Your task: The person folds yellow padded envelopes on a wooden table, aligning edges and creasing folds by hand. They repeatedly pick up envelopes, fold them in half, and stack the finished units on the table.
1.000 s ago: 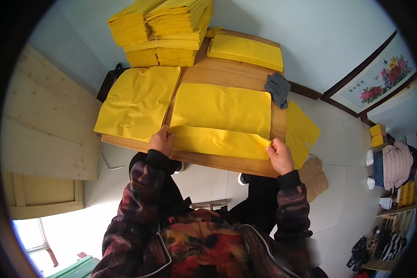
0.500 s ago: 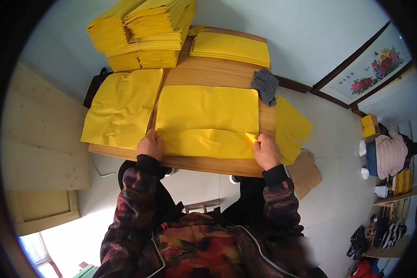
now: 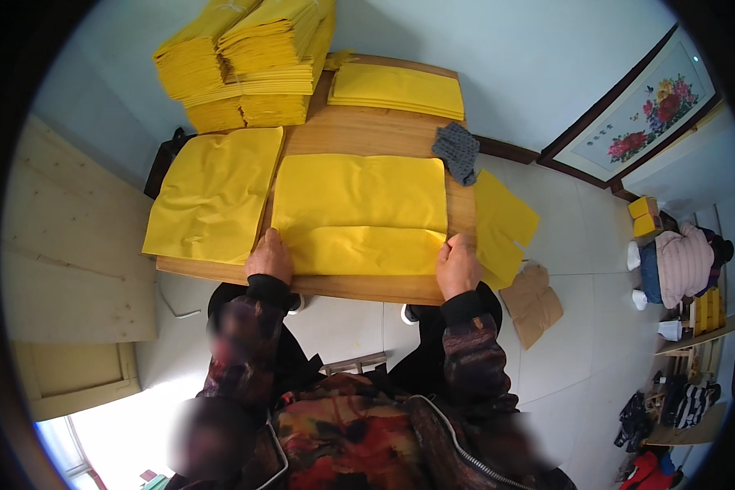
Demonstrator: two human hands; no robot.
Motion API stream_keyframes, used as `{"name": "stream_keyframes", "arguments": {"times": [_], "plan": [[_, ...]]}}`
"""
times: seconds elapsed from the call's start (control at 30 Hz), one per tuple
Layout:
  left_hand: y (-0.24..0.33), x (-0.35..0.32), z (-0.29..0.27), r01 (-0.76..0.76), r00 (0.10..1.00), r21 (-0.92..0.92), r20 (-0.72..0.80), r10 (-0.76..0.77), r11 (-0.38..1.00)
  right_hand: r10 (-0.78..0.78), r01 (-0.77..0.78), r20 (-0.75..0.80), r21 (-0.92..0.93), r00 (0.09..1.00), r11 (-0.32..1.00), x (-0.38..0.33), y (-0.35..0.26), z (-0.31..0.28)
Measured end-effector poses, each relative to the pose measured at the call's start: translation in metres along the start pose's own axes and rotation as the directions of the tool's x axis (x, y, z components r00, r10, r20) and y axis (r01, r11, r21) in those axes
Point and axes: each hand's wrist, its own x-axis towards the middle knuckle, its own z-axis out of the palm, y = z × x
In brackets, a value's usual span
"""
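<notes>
In front of me on the wooden table lies a yellow paper-like sheet (image 3: 359, 192), its near edge folded back into a wide flap (image 3: 359, 251). My left hand (image 3: 269, 257) is closed at the flap's left end, thumb on top at the crease. At the right end, my right hand (image 3: 458, 265) is closed the same way on the sheet's edge. The fingertips below the edges are hidden. A crumpled stack of yellow sheets (image 3: 214, 192) lies left of the folded one. Beyond its far right corner sits a grey knitted cloth (image 3: 456, 152).
Tall bundles of folded yellow sheets (image 3: 245, 82) stand at the table's back left, and a low folded pile (image 3: 396, 88) at the back. Yellow pieces (image 3: 502, 224) and brown paper (image 3: 532, 306) are right of the table, low down. A person (image 3: 684, 265) bends at far right.
The folded flap lies flatter, and its lifted right corner has come down. Both hands keep their places at its ends. The whole view has shifted slightly.
</notes>
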Motion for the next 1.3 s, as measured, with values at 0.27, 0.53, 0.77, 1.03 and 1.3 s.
{"name": "stream_keyframes", "arguments": {"times": [0.27, 0.53, 0.77, 1.03, 1.3], "plan": [[0.001, -0.003, 0.001, -0.015, 0.998, -0.041, -0.061, 0.013, 0.999, 0.038, -0.038, 0.002, 0.027, 0.999, 0.999, -0.001, 0.000, 0.000], [0.006, -0.003, -0.005, 0.045, 0.999, -0.059, 0.004, -0.045, 0.997, -0.023, 0.022, 0.006, 0.026, 1.000, 0.999, -0.001, 0.006, 0.004], [-0.010, -0.018, -0.011, 0.038, 0.995, -0.393, -0.066, -0.069, 0.919, -0.059, -0.102, 0.235, 0.618, 0.970, 0.780, -0.007, 0.025, -0.012], [-0.039, -0.061, -0.032, -0.034, 0.977, -0.819, 0.095, 0.193, 0.573, -0.299, -0.120, 0.377, 0.773, 0.877, 0.623, -0.036, 0.053, -0.043], [-0.052, -0.060, -0.037, -0.458, 0.836, -0.552, -0.002, 0.549, 0.696, -0.366, 0.286, 0.109, 0.437, 0.924, 0.853, -0.045, 0.029, -0.085]]}}
